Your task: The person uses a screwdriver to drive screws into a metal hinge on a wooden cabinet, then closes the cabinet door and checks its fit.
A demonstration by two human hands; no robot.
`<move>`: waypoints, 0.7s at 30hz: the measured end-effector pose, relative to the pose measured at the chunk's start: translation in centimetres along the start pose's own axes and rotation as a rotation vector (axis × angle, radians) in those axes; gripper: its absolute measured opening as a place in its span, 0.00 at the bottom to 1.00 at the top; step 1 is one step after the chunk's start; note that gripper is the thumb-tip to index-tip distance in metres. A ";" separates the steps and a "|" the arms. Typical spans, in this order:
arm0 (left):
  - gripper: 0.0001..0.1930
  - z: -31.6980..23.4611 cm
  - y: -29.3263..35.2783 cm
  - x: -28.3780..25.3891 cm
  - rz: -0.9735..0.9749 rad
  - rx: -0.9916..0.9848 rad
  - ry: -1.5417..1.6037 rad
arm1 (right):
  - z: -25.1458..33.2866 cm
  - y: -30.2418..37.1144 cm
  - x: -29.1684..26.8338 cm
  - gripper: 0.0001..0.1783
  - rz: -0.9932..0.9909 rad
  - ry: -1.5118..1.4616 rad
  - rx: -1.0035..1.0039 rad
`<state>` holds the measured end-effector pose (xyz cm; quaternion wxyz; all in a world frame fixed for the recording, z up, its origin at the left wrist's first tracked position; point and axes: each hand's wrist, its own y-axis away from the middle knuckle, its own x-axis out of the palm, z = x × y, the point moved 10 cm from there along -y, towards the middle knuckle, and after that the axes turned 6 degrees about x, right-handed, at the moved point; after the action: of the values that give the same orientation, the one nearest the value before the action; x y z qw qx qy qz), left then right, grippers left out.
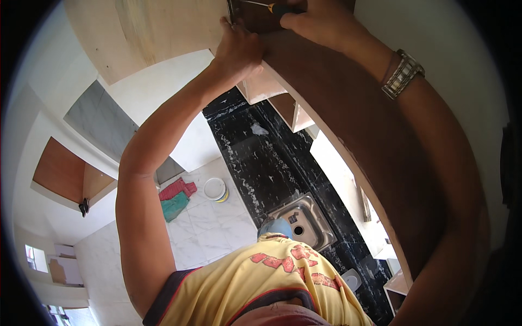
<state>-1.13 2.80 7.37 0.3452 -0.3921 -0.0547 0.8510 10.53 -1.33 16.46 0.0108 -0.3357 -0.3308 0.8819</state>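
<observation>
High up at the top of the view, my right hand (312, 24) is closed round the dark and yellow handle of a screwdriver (275, 8). Its thin metal shaft points left, toward the corner where a pale plywood panel (157, 32) meets a dark brown board (337, 92). My left hand (239, 49) is at that same corner, by the board's edge, fingers bent and pressed together. Whatever they pinch, if anything, is too small to make out. The screwdriver's tip is cut off by the upper edge of the picture.
Below runs a black marbled counter (250, 146) with a steel sink (310, 223) and a crumpled white scrap (259, 129). On the pale tiled floor are a white bucket (215, 189) and red and green cloths (175, 205). An open cabinet (65, 171) is at left.
</observation>
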 end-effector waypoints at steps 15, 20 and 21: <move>0.16 0.2 0.3 -0.5 -0.158 0.014 -0.076 | 5.3 2.6 -1.6 0.15 -0.113 0.146 -0.326; 0.16 0.6 0.0 0.0 -0.106 -0.003 0.005 | 5.0 3.5 1.6 0.19 -0.077 0.801 -0.609; 0.16 0.4 -0.1 0.0 -0.112 -0.002 0.001 | 4.7 3.1 2.2 0.19 -0.080 0.808 -0.584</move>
<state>-1.38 2.99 7.67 0.3921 -0.3890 -0.0773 0.8300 6.70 -5.94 15.92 0.0772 -0.6265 -0.5457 0.5511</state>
